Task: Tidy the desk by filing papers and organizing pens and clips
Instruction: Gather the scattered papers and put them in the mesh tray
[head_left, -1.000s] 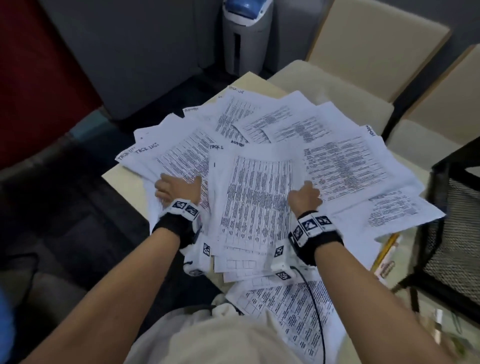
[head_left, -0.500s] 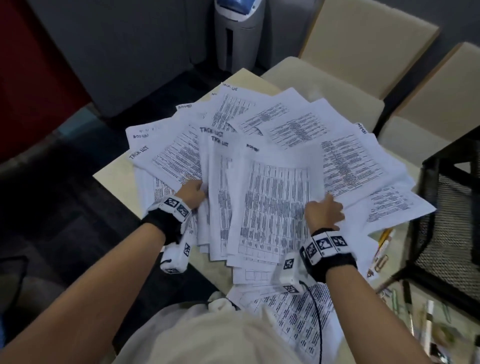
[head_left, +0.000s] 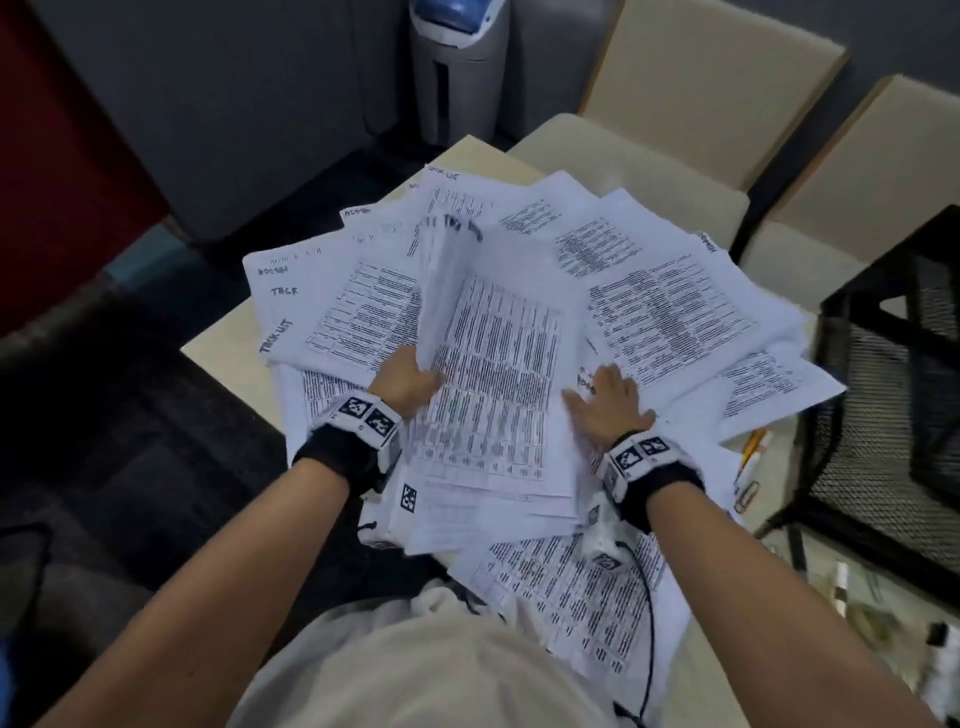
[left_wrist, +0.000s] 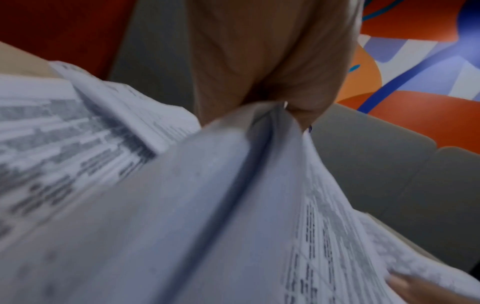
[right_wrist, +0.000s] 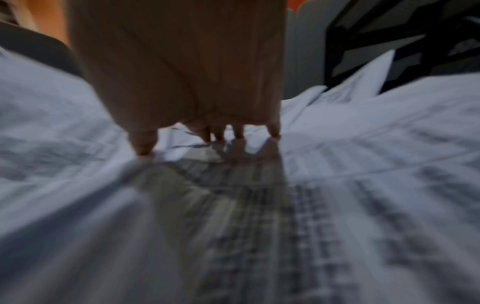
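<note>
Printed papers (head_left: 670, 306) lie fanned across the desk (head_left: 228, 343), a gathered stack (head_left: 498, 395) on top at the near middle, its left edge lifted. Left hand (head_left: 402, 382) grips that lifted edge, fingers curled round the sheets; right hand (head_left: 608, 405) lies flat on the papers just right of the stack, fingers straight and slightly apart. Right of the papers: pencil (head_left: 753, 447), paper clip (head_left: 746, 496), black mesh basket (head_left: 893, 415).

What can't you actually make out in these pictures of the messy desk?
- Printed text on the papers: too small in the head view, blurred in both wrist views.
- Left hand fingertips: hidden under lifted sheets.
- Pens and clips: partly covered by papers.
- Mesh tray: cut off at the right edge.
</note>
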